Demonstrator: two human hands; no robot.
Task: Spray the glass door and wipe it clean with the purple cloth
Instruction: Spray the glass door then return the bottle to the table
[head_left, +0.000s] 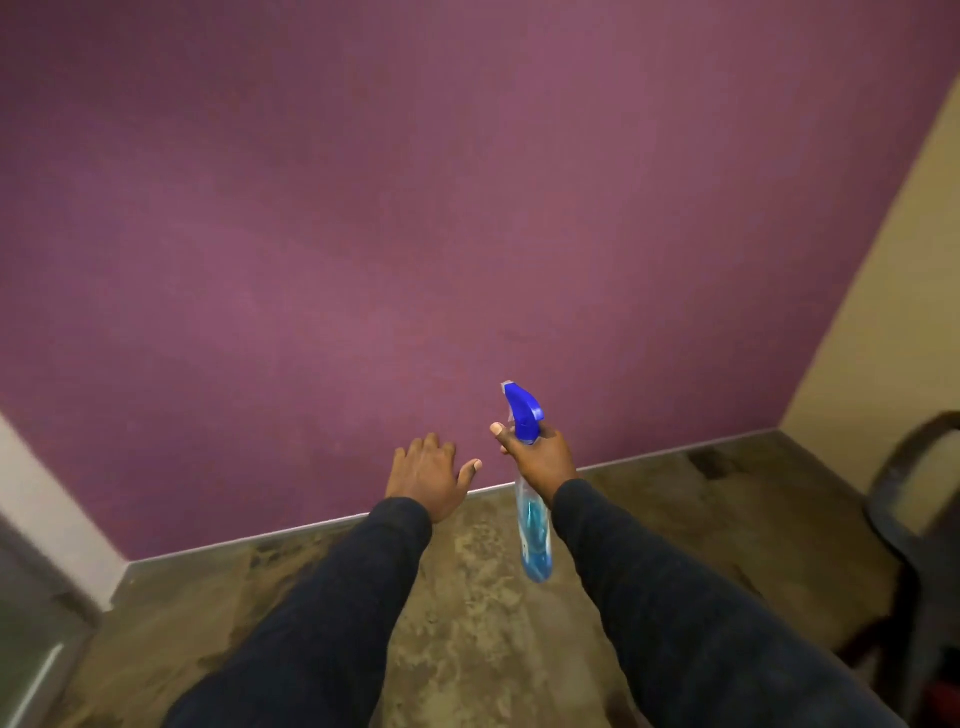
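My right hand (537, 457) grips a clear spray bottle (534, 540) with blue liquid by its neck, the blue trigger head (523, 408) pointing up and to the left. My left hand (428, 475) is stretched forward beside it, fingers spread and holding nothing. Both arms wear dark sleeves. A sliver of what may be a glass panel with a metal frame (31, 649) shows at the bottom left edge, blurred. No purple cloth is in view.
A purple wall (415, 208) fills most of the view ahead. A cream wall (893, 312) meets it on the right. A dark plastic chair (914, 530) stands at the right edge. The floor (467, 623) is mottled brown stone.
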